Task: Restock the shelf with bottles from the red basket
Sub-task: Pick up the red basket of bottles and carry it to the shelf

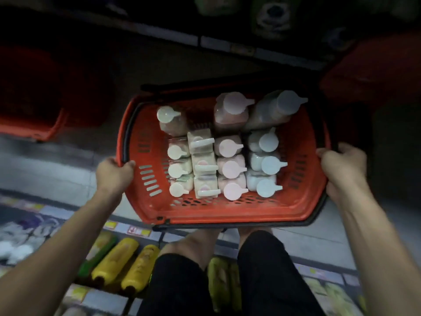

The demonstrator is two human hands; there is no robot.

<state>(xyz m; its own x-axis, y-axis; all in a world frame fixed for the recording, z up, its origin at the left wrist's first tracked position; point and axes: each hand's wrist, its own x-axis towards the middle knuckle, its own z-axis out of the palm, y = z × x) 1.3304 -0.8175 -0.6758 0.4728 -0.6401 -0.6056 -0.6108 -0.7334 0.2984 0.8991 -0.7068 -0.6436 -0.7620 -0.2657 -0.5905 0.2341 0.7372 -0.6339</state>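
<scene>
The red basket [145, 133] is held in mid-air over the floor, seen from above. My left hand [112, 175] grips its left rim and my right hand [341, 166] grips its right rim. Several pump bottles stand upright inside in rows, with pale caps: cream ones [175, 171] on the left, pink ones [230, 168] in the middle, bluish ones [270, 165] on the right. Two taller bottles [232, 106] lean at the far side. The basket's black handles [205, 86] lie folded along the rim.
A shelf below me holds yellow bottles [116, 263] lying in a row, with price tags [136, 230] along its edge. Another red basket [34, 131] sits on the floor at left. A dark shelf [198, 39] with goods runs across the top. My legs [250, 270] are underneath.
</scene>
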